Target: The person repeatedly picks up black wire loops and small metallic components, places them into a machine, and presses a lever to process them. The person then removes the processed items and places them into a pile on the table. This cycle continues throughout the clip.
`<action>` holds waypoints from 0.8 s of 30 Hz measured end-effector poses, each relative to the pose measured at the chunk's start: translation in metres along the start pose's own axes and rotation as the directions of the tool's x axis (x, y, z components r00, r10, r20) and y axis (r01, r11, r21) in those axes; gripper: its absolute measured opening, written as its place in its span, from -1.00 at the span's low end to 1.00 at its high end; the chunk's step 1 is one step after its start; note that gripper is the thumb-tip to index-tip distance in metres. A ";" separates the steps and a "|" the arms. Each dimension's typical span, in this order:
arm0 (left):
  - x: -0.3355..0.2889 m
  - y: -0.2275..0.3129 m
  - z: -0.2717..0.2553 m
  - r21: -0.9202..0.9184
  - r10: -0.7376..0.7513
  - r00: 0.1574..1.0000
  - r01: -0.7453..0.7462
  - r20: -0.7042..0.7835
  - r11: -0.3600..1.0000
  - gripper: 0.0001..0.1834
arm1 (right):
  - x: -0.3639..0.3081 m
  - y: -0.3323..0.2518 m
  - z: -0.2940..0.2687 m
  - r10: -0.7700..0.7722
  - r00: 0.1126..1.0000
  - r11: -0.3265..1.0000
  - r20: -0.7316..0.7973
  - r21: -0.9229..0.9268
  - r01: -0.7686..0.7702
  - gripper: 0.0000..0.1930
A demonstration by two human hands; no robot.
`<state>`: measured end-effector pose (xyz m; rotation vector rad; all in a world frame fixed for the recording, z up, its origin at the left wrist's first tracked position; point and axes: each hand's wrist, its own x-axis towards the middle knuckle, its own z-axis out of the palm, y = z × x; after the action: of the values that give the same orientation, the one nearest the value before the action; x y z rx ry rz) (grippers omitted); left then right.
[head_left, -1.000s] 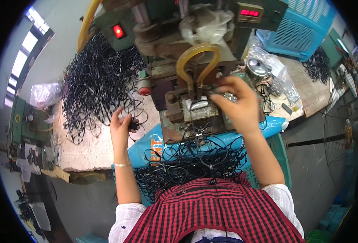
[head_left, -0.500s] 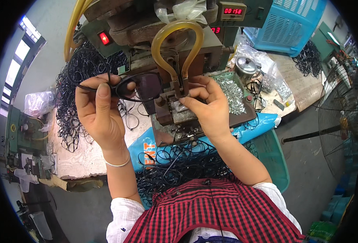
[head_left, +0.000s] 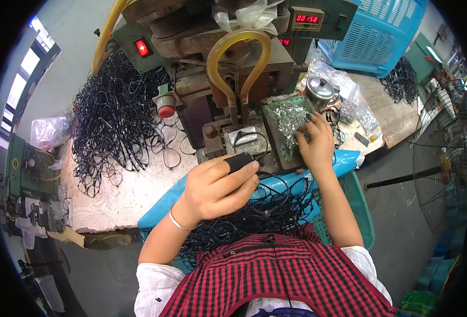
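Note:
My left hand (head_left: 217, 186) is closed on a black eyeglass frame (head_left: 240, 161), just in front of the press machine's metal fixture (head_left: 241, 138). A thin dark loop of the frame reaches over the fixture's pale block. Part of the frame is hidden by my fingers. Over a green tray (head_left: 277, 138) to the right, my right hand (head_left: 318, 145) has its fingers bent and apart, the tips at a heap of small shiny metal pieces (head_left: 292, 119). Above the fixture, a yellow tube (head_left: 240, 34) loops down to two metal prongs.
A red push button (head_left: 166, 111) juts out left of the fixture. Black frames are piled at the left (head_left: 114, 121) and on my lap below a blue plastic sheet (head_left: 165, 203). A lidded metal pot (head_left: 320, 89) stands behind the tray; a fan (head_left: 438, 164) stands far right.
My left hand has brought the eyeglass frame down and right, in front of the fixture. My right hand has left the fixture for the metal pieces. The red button is now uncovered.

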<state>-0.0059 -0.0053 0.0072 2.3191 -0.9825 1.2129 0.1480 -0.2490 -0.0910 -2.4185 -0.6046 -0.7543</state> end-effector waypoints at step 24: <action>-0.093 -0.086 -0.038 0.441 -0.575 0.765 0.640 -0.289 0.630 -0.88 | 0.022 -0.028 0.009 0.120 0.991 0.975 0.060 0.179 -0.129 -0.88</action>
<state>-0.0032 0.1156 -0.0459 2.5780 0.2610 1.3848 0.1525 -0.2172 -0.0740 -2.2861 -0.5117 -0.5638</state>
